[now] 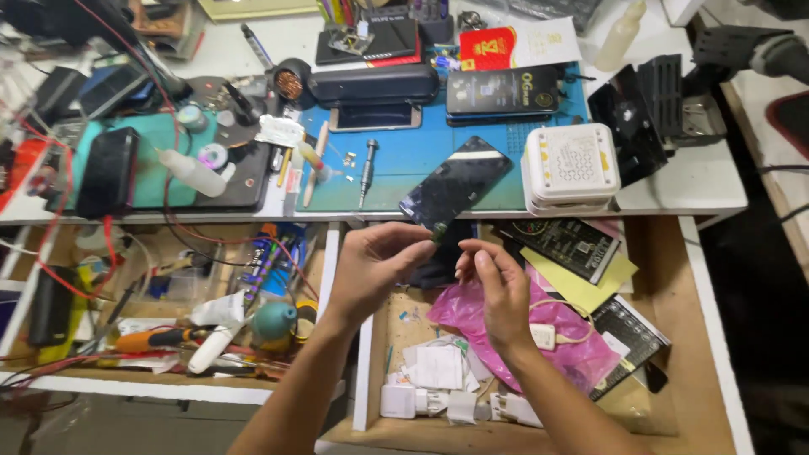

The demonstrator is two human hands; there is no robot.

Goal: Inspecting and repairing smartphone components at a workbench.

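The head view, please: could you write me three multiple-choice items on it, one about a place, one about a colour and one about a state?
1. Where does the dark glossy phone screen panel lie?
A. on the blue work mat
B. inside the right drawer
C. on the floor

2. What colour is the crumpled plastic bag in the open wooden drawer?
A. green
B. pink
C. black

3. How is the left hand held?
A. flat on the desk
B. fingers pinched on a small dark part
C. clenched round a screwdriver

Answers:
1 A, the panel rests slantwise on the blue work mat near the desk's front edge.
2 B, the bag beneath the right hand is plainly pink.
3 B, the fingertips close on a small dark part above the drawer.
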